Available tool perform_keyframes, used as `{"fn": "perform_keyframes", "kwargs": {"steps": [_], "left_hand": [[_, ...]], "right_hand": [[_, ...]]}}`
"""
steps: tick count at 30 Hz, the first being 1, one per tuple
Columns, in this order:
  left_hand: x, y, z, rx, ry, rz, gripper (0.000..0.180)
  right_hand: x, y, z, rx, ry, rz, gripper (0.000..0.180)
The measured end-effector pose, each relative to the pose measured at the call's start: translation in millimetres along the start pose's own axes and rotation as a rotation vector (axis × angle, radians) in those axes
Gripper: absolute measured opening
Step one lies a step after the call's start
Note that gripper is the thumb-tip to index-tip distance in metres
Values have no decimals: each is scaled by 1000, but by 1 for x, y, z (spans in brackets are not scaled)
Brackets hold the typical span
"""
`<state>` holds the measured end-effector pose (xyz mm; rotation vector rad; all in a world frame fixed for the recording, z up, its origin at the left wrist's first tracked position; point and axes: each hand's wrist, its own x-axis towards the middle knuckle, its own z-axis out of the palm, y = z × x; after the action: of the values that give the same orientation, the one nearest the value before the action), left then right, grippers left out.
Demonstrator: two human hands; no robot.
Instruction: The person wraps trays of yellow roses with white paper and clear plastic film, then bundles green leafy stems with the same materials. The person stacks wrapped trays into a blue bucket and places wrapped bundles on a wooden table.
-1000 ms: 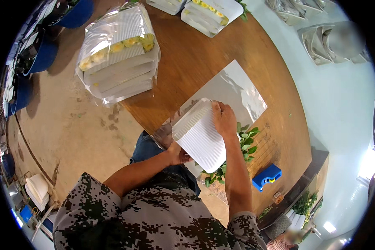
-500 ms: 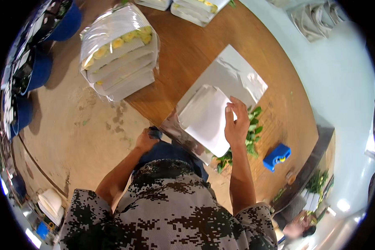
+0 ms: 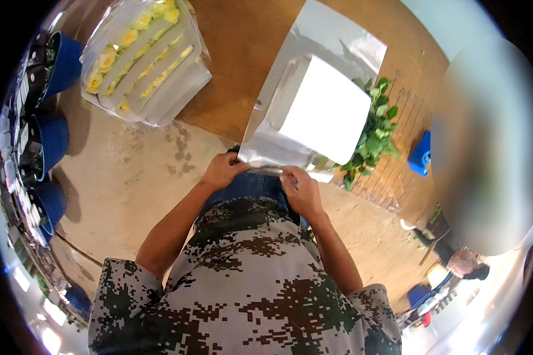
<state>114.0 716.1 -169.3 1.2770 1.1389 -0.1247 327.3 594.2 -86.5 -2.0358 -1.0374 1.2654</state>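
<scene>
Silver sheet (image 3: 290, 148) edge pinched by both hands, L (image 3: 222, 170) & R (image 3: 301, 189), white box (image 3: 328, 115) on it, leaves (image 3: 373, 139) beside.

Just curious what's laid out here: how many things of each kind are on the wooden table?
White wrapped bundle: 1
Clear plastic sheet: 1
Sleeved pack of yellow flowers: 1
Pile of green leaves: 1
Blue object: 1
Total: 5

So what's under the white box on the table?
The white box lies on a clear plastic sheet spread over the wooden table. Both hands, left and right, pinch the sheet's near edge. Green leaves show beside it; anything directly beneath is covered.
</scene>
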Motion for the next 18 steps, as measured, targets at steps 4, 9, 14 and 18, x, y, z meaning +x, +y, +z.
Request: {"fn": "perform_keyframes", "kwargs": {"steps": [4, 9, 14, 18], "left_hand": [[-18, 7, 2, -283, -118, 5, 28], [14, -30, -29, 283, -100, 213, 37], [16, -26, 44, 243, 79, 167, 70], [18, 47, 0, 195, 22, 193, 80]], "right_hand": [[-1, -10, 17, 58, 75, -20, 24], [23, -22, 51, -256, 145, -217, 30], [-32, -20, 64, -188, 238, -147, 37], [12, -56, 35, -364, 191, -217, 34]]}}
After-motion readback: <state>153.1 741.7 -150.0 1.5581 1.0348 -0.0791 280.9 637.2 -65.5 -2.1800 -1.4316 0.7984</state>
